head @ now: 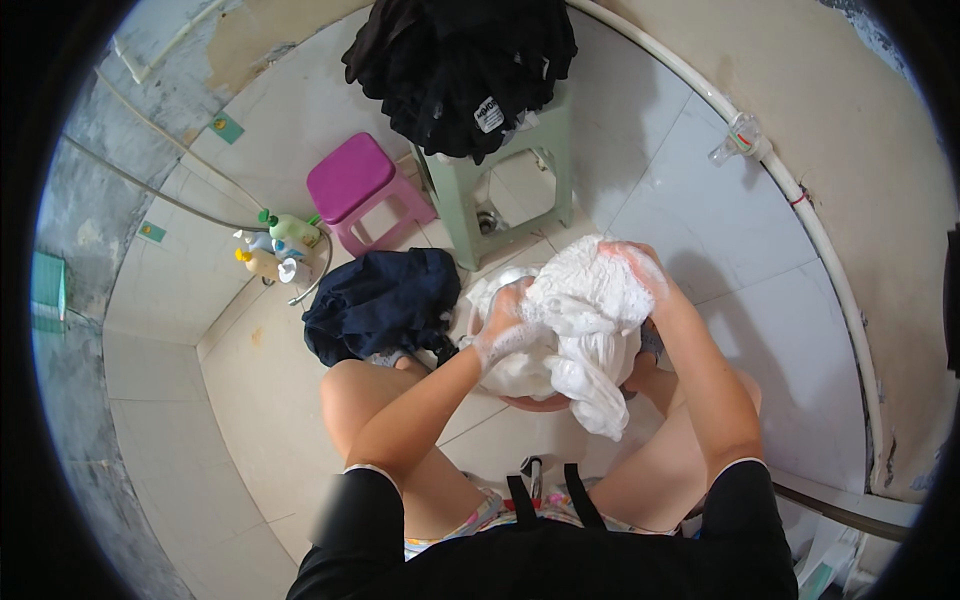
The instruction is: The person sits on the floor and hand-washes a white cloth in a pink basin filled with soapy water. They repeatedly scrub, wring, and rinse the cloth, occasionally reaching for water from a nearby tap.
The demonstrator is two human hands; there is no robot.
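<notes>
Wet white cloth (pixel 589 300), covered in suds, is bunched up between my hands above a pink basin (pixel 540 403). My left hand (pixel 506 319), foamy to the wrist, grips the cloth's left side. On the upper right of the bundle lies my right hand (pixel 637 274), also soapy and holding the fabric; some of its fingers are hidden. One twisted end of the cloth hangs over the basin's near rim. More white fabric fills the basin below, and most of the basin is covered by it.
Dark navy clothing (pixel 382 300) lies on the tiled floor left of the basin. Beyond stands a green stool (pixel 457 202) piled with black clothes (pixel 465 67). A pink stool (pixel 352 176) and several pump bottles (pixel 292 229) are at the left. A white pipe (pixel 817 225) runs along the right wall.
</notes>
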